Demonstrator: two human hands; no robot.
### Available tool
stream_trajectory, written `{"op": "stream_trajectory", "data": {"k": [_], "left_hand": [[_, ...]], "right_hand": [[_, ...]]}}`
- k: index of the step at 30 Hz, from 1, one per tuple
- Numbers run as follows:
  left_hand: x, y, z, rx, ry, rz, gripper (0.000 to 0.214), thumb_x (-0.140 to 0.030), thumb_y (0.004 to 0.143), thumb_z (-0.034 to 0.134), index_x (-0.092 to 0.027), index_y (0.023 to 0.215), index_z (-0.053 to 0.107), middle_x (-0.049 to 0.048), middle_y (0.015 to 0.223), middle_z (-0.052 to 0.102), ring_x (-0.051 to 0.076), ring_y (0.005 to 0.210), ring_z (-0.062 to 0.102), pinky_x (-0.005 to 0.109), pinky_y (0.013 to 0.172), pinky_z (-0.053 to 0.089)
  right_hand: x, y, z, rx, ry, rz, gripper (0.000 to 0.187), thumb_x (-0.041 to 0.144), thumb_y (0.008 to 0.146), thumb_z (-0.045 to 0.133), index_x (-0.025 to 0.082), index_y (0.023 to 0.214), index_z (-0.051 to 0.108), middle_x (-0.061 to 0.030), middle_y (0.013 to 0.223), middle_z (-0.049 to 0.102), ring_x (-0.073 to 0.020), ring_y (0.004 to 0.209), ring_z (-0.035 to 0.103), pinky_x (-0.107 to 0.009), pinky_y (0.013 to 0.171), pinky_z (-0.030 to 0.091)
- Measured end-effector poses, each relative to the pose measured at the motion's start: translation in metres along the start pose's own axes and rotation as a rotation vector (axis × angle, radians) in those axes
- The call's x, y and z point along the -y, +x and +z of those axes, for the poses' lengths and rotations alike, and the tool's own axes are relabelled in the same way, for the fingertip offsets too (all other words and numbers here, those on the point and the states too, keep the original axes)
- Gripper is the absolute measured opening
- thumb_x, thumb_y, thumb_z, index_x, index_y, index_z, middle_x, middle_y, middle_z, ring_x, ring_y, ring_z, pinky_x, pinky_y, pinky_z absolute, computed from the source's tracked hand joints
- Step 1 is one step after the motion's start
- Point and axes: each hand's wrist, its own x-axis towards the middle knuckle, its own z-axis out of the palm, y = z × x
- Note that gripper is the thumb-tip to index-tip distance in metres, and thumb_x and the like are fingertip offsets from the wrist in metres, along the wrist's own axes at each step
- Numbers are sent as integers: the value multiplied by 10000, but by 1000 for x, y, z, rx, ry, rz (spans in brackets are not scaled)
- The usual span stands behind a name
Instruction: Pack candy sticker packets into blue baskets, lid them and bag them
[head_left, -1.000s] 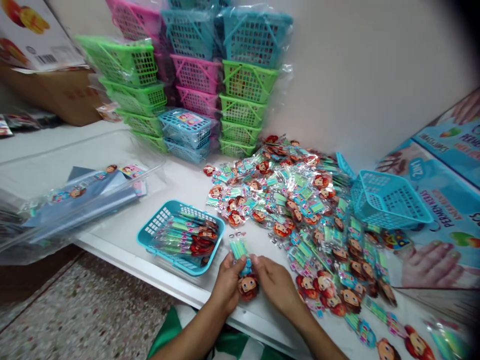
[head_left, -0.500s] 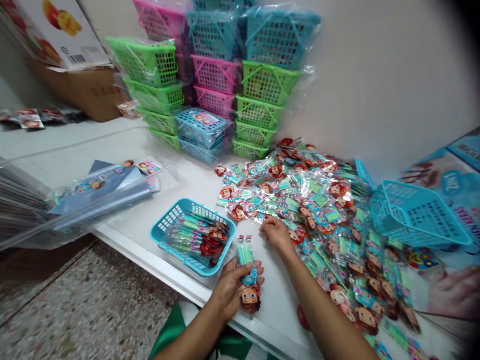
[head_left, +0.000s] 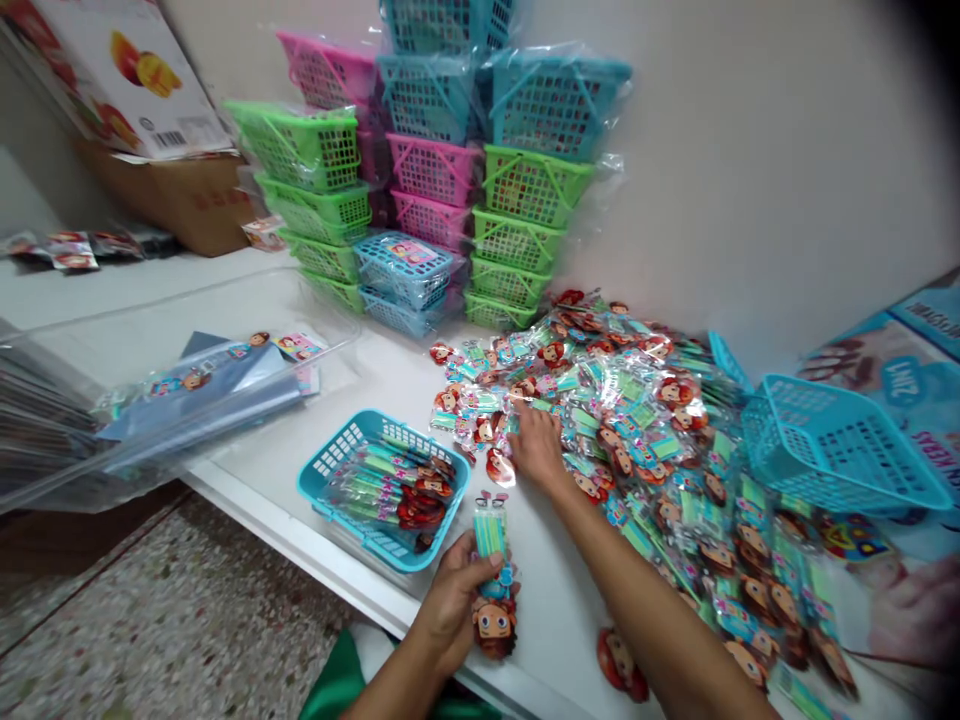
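Note:
My left hand (head_left: 450, 600) is closed around a clear packet with a brown-haired cartoon figure (head_left: 493, 625) and pale green strips, thumb on top, near the table's front edge. Just left of it stands a blue plastic basket (head_left: 315, 462) with several similar packets lying in a row inside. My right hand (head_left: 538, 445) reaches to the near left edge of a large pile of cartoon-figure packets (head_left: 637, 400). Its fingers are apart and touch the packets there. A red-haired figure packet (head_left: 500, 467) lies right beside its thumb.
Wrapped green baskets (head_left: 300, 150), pink baskets (head_left: 431, 170) and blue baskets (head_left: 555, 105) are stacked by the wall. A clear plastic bin (head_left: 225, 300) stands at left. Another blue basket (head_left: 840, 440) sits at right. One red-haired packet (head_left: 621, 662) lies under my right forearm.
My right hand has moved forward and slightly left onto the pile, its fingers spreading. A red-haired packet now shows beside its thumb. My left hand keeps its hold; the view has tilted slightly.

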Motion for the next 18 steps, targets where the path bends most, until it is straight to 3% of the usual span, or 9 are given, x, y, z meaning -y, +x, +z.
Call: {"op": "stream_trajectory", "data": {"k": [5, 8, 11, 15, 18], "left_hand": [[-6, -2, 9, 115, 86, 101, 288, -198, 655, 735, -146, 913, 617, 25, 754, 630, 112, 659, 576, 211, 639, 438], [-5, -4, 11, 122, 108, 113, 291, -207, 662, 734, -155, 923, 616, 22, 776, 634, 117, 691, 578, 219, 678, 437], [-3, -4, 8, 115, 95, 97, 293, -216, 661, 735, -164, 924, 617, 16, 782, 632, 118, 686, 579, 225, 676, 434], [1, 0, 1, 72, 84, 70, 305, -201, 663, 725, -164, 947, 621, 12, 758, 637, 106, 648, 575, 211, 633, 425], [3, 2, 2, 37, 83, 60, 331, -182, 657, 726, -159, 969, 617, 10, 754, 646, 98, 625, 574, 208, 623, 429]], "right_hand": [[-16, -42, -9, 93, -62, -144, 373, 150, 870, 425, 162, 1230, 523, -115, 1031, 627, -246, 1015, 490, -341, 889, 314], [-20, -65, -12, 95, -91, -185, 450, 226, 841, 521, 190, 1288, 479, -120, 1226, 547, -277, 1123, 422, -371, 928, 290], [-24, -80, -13, 65, -129, -135, 598, 293, 835, 543, 145, 1381, 347, -141, 1330, 463, -290, 1145, 400, -395, 928, 297], [-23, -84, -16, 95, -162, -122, 412, 380, 865, 496, 193, 1232, 515, -128, 1228, 538, -285, 1065, 463, -398, 881, 326], [-8, -76, -15, 71, -119, 37, 512, 560, 834, 468, 142, 1113, 560, -181, 1103, 563, -326, 1019, 487, -445, 867, 329]]}}
